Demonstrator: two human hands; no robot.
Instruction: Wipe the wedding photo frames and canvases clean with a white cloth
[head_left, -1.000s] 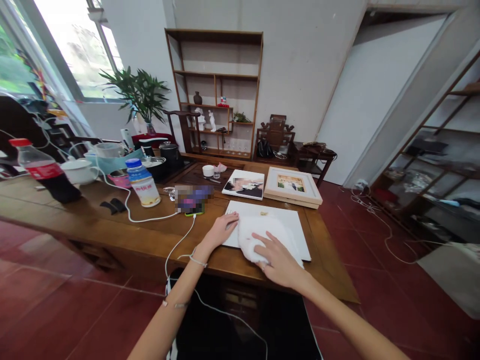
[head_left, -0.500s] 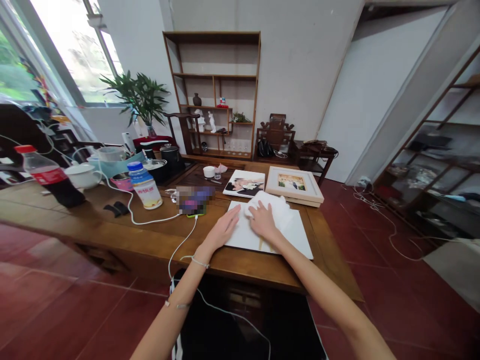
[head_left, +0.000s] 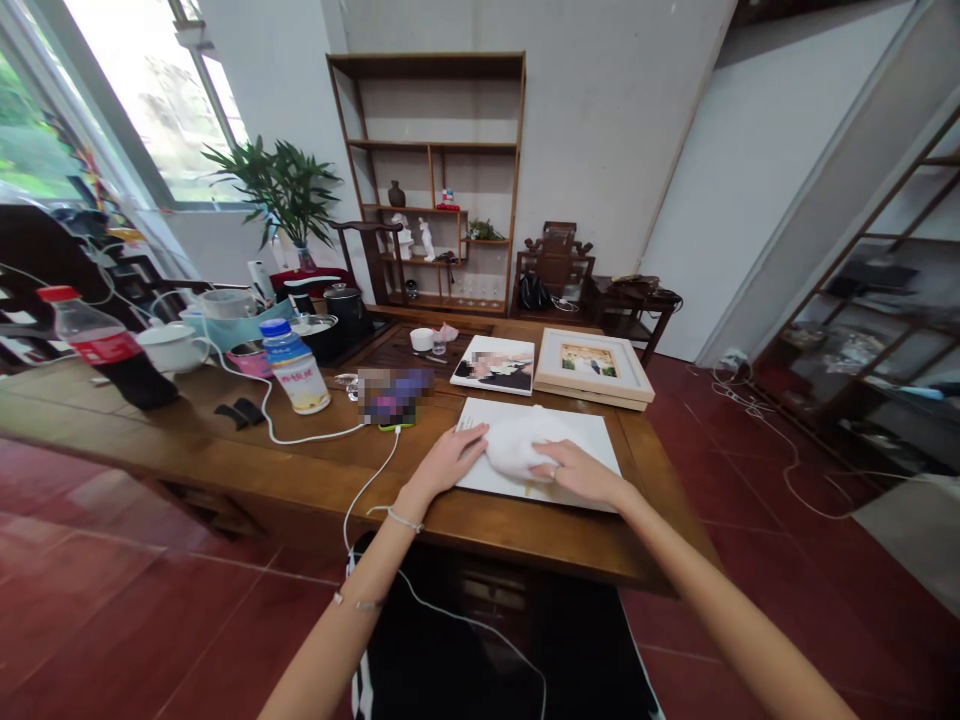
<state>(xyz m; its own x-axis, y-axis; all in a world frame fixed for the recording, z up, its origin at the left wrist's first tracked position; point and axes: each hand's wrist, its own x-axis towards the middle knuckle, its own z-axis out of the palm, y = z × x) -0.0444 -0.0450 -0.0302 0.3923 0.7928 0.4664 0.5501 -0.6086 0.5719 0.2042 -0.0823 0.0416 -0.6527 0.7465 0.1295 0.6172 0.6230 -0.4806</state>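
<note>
A white flat board (head_left: 577,440) lies on the wooden table (head_left: 225,460) in front of me. My left hand (head_left: 450,458) rests flat and open on the board's left edge. My right hand (head_left: 574,470) lies with its fingers curled over a white cloth (head_left: 517,445) that is bunched on the board's middle. Just beyond the board lie a photo print (head_left: 493,364) and a light wooden picture frame (head_left: 592,366).
A phone (head_left: 394,397) on a white charging cable (head_left: 360,490) lies left of the board. Further left stand a milk drink bottle (head_left: 295,367), a cola bottle (head_left: 105,347), bowls and a kettle (head_left: 341,310). A shelf unit (head_left: 431,180) stands against the back wall.
My right hand drew the cloth back from the board's far edge toward the middle and nearer side. The left hand stayed on the left edge.
</note>
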